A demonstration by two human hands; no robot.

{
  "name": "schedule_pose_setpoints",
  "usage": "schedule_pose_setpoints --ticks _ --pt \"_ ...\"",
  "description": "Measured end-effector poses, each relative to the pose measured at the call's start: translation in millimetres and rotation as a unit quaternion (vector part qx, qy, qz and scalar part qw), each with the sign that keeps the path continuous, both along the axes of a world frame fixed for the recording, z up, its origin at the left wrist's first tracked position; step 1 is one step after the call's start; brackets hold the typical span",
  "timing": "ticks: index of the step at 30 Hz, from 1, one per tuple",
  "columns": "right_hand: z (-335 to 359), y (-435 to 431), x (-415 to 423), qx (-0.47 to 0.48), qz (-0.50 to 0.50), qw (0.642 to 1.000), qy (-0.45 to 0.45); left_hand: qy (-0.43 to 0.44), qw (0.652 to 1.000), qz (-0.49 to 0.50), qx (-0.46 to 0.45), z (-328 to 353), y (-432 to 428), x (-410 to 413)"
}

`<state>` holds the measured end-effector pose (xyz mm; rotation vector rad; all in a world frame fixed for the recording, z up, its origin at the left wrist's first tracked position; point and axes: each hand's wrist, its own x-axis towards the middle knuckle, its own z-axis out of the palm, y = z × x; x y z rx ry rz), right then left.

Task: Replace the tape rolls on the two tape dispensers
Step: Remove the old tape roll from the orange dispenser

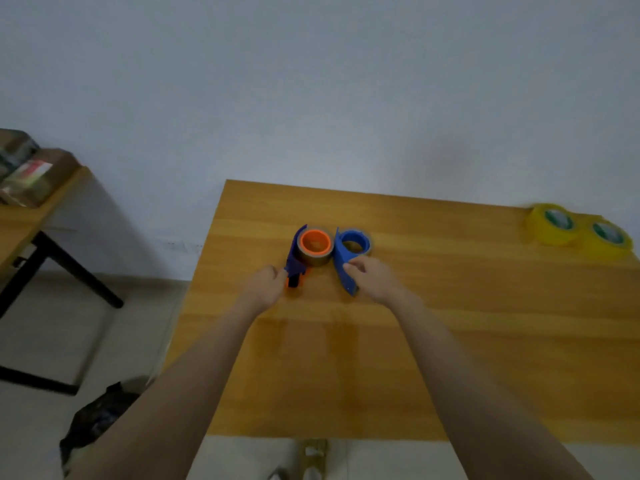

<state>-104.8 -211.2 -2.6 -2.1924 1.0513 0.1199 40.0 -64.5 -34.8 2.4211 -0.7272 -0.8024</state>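
Blue dispenser [346,261]; orange-cored dispenser [304,256].

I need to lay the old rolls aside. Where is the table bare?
Bare: the wooden table between the blue tape dispenser and the two yellow tape rolls, and the near strip. Crowded: around the orange-hubbed dispenser, where the left hand and right hand are.

Two tape dispensers lie flat, side by side, near the middle of the tabletop [450,323]. The left dispenser [298,259] is dark blue with an orange hub and holds a brown roll [317,256]. The right dispenser [346,261] is all blue. Two new yellow tape rolls [550,225] lie touching each other, far off at the right edge.
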Motion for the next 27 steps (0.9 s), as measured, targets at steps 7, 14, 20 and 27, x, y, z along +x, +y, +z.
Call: schedule_pose_setpoints --ticks 7,14,20,27 --pt "-8.4 -31.1 18.3 -0.005 0.049 0.998 -0.035 0.052 0.996 0.062 -0.029 -13.7 -27.9 11.4" --pt "-39.2 -48.2 47.0 -0.069 0.035 0.996 -0.047 0.049 0.992 0.111 -0.042 -27.5 -53.7 18.6" --pt "-48.8 -40.1 65.8 -0.128 0.062 0.987 -0.070 0.059 0.990 0.119 -0.056 -38.1 -78.7 34.6" --pt "-53.4 -15.5 73.1 -0.091 0.085 0.989 -0.082 0.041 0.996 0.065 -0.050 -58.6 -77.9 45.3"
